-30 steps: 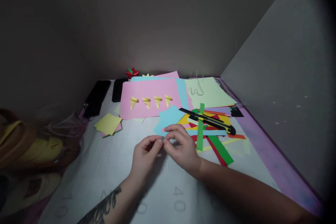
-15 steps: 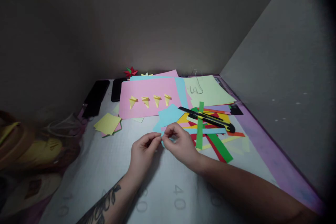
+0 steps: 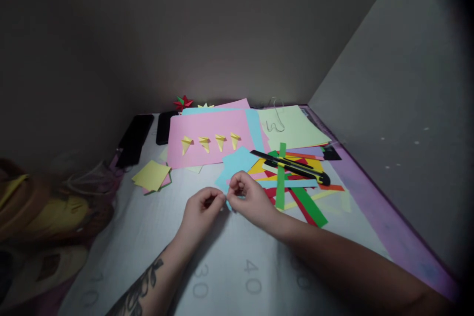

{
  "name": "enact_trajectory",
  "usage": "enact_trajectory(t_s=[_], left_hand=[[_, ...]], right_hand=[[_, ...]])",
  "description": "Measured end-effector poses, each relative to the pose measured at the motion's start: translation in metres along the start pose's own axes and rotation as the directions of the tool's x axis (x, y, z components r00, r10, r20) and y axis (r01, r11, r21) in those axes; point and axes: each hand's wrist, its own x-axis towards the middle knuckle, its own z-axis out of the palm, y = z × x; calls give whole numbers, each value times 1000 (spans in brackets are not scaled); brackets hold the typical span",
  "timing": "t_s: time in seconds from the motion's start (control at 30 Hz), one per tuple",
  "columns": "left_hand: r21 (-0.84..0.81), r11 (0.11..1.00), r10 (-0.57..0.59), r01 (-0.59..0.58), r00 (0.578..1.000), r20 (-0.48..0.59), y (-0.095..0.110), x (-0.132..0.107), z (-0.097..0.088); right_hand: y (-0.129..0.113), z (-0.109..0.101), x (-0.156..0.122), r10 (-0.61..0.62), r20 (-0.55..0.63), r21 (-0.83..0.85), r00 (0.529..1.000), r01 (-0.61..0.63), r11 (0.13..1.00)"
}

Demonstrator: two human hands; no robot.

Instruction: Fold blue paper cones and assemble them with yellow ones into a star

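Hands together: left hand (image 3: 200,209) and right hand (image 3: 252,201) pinch 1 tiny, pale-blue paper scrap (image 3: 228,203) between fingertips.

Fingertips of the left hand (image 3: 202,207) and right hand (image 3: 252,200) hide most of the small blue piece (image 3: 228,204)

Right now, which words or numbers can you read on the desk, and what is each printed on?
"30": on the grey mat, near its front edge.
"40": same mat, right of the "30".
Fainter digits farther left and right on it: too blurred to read.
Blue paper piece pinched by left hand and right hand: no print visible.
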Motion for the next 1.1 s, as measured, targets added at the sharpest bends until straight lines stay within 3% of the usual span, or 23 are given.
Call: enact_trajectory(t_s=[0.23, 0.5, 0.67, 0.87, 1.0, 1.1], left_hand=[[2, 999, 34, -34, 996, -88, -2, -3, 7], [-130, 991, -57, 29, 976, -212, -5, 0, -1], [-72, 996, -52, 45, 993, -109, -9, 2, -6], [58, 998, 21, -17, 998, -60, -2, -3, -7], [108, 985, 135, -137, 991, 23, 1, -3, -8], [52, 994, 94, -95, 995, 14, 0, -3, -7]], right_hand=[[-4, 3, -3, 0, 19, -141, 1000, 2, 990], [0, 1, 1, 57, 41, 3, 998, -58, 998], [0, -4, 2, -34, -56, 9, 998, 35, 999], [-2, -5, -3, -148, 39, -53, 988, 150, 987], [-3, -2, -2, -69, 18, -91, 997, 70, 993], [-2, 1, -1, -11, 18, -49, 1000, 12, 999]])
